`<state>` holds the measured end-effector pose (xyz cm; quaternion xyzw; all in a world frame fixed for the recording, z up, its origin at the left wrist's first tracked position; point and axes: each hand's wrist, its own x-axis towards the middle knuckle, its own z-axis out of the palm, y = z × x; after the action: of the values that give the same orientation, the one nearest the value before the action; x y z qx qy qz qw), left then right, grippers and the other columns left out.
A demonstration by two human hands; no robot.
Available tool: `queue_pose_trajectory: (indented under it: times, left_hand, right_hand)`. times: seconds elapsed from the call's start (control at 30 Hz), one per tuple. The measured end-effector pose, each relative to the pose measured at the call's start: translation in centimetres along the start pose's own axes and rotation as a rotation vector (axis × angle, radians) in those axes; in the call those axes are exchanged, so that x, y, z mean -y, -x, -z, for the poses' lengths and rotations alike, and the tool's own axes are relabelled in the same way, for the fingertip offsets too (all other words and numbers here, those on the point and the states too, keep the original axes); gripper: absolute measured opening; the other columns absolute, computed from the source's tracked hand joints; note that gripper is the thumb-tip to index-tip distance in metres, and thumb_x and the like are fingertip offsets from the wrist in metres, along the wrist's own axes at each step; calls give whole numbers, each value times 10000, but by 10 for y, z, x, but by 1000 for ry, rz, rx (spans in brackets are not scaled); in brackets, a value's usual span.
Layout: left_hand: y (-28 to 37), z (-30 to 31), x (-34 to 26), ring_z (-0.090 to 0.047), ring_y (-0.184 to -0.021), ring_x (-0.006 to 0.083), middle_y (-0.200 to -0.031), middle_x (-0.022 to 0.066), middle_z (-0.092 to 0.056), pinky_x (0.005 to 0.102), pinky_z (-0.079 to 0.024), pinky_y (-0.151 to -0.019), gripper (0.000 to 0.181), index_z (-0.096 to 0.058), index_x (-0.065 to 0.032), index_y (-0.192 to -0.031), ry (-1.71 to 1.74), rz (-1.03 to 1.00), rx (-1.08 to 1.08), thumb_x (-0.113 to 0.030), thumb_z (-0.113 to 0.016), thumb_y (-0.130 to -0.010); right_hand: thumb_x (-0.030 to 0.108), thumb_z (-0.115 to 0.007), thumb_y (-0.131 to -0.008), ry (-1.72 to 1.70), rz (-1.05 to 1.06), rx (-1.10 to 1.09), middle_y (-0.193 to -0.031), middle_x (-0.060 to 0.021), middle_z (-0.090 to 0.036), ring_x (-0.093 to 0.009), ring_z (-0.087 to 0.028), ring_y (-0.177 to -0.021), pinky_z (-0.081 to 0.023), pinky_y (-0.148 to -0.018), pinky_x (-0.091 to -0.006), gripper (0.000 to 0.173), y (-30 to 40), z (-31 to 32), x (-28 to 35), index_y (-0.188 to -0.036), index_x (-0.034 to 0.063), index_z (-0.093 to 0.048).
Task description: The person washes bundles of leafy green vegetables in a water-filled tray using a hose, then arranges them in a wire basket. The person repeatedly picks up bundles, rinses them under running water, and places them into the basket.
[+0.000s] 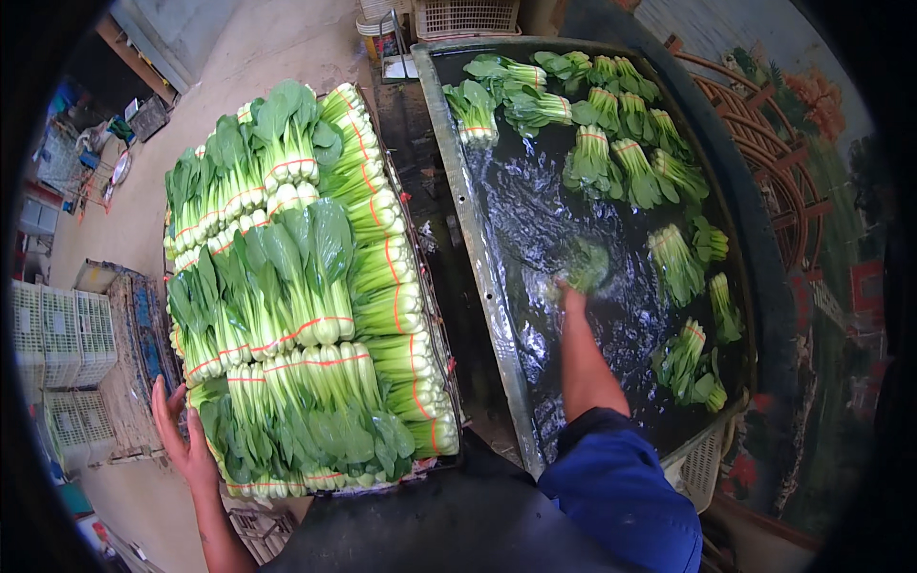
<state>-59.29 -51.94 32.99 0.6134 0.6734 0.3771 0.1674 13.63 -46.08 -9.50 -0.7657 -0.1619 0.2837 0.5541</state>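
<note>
My right hand (569,290) is dipped in the water of a dark-walled tank (469,193) and grips a bunch of leafy greens, likely bok choy (586,265), blurred by splashing water. On the left rises a stack of bok choy bunches (308,265) tied with red bands. Its rows lie with white stems and green leaves facing different ways. My left hand (179,437) is at the near left corner of the stack with its fingers apart; whether it touches the leaves is hard to tell.
Several banded bunches (591,161) float along the tank's far and right sides. Plastic crates (64,344) are piled at the left, and another crate (466,18) stands behind the tank with a bucket (380,36). A painted wall (809,179) borders the right.
</note>
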Motion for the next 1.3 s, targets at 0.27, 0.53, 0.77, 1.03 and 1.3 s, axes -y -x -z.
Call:
queue_pose_trajectory:
  times: [0.27, 0.53, 0.77, 1.03, 1.3]
  left_hand:
    - [20, 10, 5, -562, -1324, 243, -1580, 131, -452, 388, -401, -1147, 598, -400, -34, -1570, 35, -102, 9, 14, -531, -989]
    - [24, 2, 7, -563, -1321, 278, -1465, 139, -571, 419, -423, -1128, 580, -523, -40, -1488, 312, -142, 229, -26, -645, -921]
    - [10, 8, -34, -261, -1557, 378, -1689, 108, -291, 559, -249, -1251, 865, -322, -254, -1617, 19, -905, 296, -257, -770, -876]
    - [15, 116, 32, -462, -1428, 303, -1502, 155, -500, 539, -285, -1214, 994, -310, -62, -1579, 466, -392, 97, -385, -852, -811]
    - [43, 105, 103, -495, -1388, 287, -1525, 199, -494, 413, -408, -1144, 808, -233, -89, -1632, 622, 413, 117, -325, -684, -1004]
  right_hand:
    - [420, -658, -981, -626, -682, 359, -1162, -101, -724, -282, -714, -992, -598, -909, -469, 418, 126, -63, 105, -1257, 106, -662]
    - [469, -645, -972, -671, -500, 833, -1263, -108, -687, -318, -648, -1141, -525, -968, -528, 486, 284, -42, 335, -1310, 120, -651]
    - [526, -502, -1049, -219, -271, 1312, -1386, -188, -625, -316, -632, -1261, -505, -1087, -475, 666, 493, -113, 425, -1486, 25, -477]
    - [732, -346, -1027, 312, -152, 1744, -1032, -145, -752, -235, -734, -925, -600, -831, -372, 842, 595, -246, 421, -1301, -12, -629]
    - [475, -634, -987, 587, 1406, 1275, -1304, -199, -647, -385, -579, -1237, -449, -1066, -497, 557, 590, -252, 311, -1247, -17, -662]
